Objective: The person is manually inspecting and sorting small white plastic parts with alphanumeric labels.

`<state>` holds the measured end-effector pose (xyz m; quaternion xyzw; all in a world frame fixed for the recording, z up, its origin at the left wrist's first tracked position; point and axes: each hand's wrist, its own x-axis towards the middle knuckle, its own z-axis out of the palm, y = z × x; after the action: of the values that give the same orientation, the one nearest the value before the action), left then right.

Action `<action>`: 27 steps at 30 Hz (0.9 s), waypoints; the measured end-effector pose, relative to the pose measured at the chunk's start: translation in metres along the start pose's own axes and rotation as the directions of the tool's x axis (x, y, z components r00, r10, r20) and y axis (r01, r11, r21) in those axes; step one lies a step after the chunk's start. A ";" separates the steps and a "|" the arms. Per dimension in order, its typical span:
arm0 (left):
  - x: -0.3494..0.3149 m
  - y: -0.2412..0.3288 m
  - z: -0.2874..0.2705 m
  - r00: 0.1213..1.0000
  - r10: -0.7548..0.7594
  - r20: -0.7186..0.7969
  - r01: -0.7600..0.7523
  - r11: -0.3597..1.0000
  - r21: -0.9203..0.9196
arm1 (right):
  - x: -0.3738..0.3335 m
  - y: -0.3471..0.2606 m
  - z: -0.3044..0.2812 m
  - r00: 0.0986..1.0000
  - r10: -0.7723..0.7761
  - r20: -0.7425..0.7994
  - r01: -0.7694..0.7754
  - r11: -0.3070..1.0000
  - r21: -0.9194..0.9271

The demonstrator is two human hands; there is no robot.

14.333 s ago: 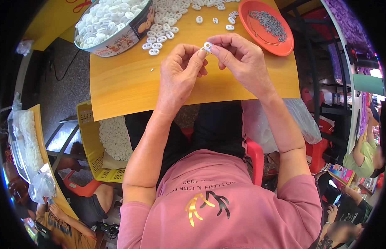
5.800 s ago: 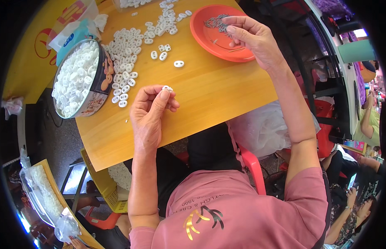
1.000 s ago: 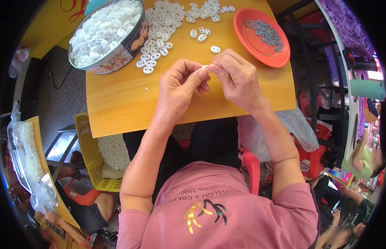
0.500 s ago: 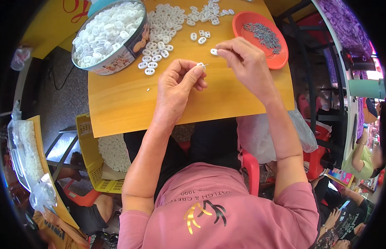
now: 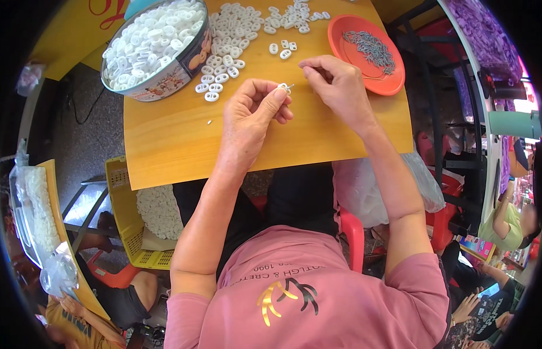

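Observation:
My left hand (image 5: 254,110) is closed in a pinch between thumb and forefinger. It grips a small white two-hole plastic cord lock part (image 5: 283,87), from which a thin metal spring (image 5: 291,86) sticks out to the right. To its right, my right hand (image 5: 336,84) hovers over the table with fingers curled and thumb and forefinger close together. Whatever it may hold is hidden. Several loose white parts (image 5: 285,54) lie just beyond the hands. Small grey metal springs (image 5: 371,51) are heaped in a red plastic dish (image 5: 393,84) beside my right hand.
A round tin (image 5: 160,87) full of white parts stands at the table's far left, with many more spread (image 5: 233,26) beside it. A tiny white bit (image 5: 210,122) lies on the yellow wooden table (image 5: 183,151). Below left is a yellow crate (image 5: 128,227) holding white pieces.
The white part that showed at my right fingertips is out of sight. My right hand has turned slightly, its fingers more curled. My left hand keeps its grip, shifted only slightly.

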<state>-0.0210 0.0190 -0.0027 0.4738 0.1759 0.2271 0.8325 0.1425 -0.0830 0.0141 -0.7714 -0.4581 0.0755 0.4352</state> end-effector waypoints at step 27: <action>0.006 0.001 -0.012 0.998 -0.025 -0.053 0.003 0.927 -0.375 | -0.038 -0.028 -0.002 0.922 -0.285 0.262 0.360 0.880 -0.309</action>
<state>-0.0222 0.0317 -0.0087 0.2983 0.1565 0.2638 0.9039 0.1038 -0.1082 0.0253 -0.7367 -0.6298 -0.0012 0.2463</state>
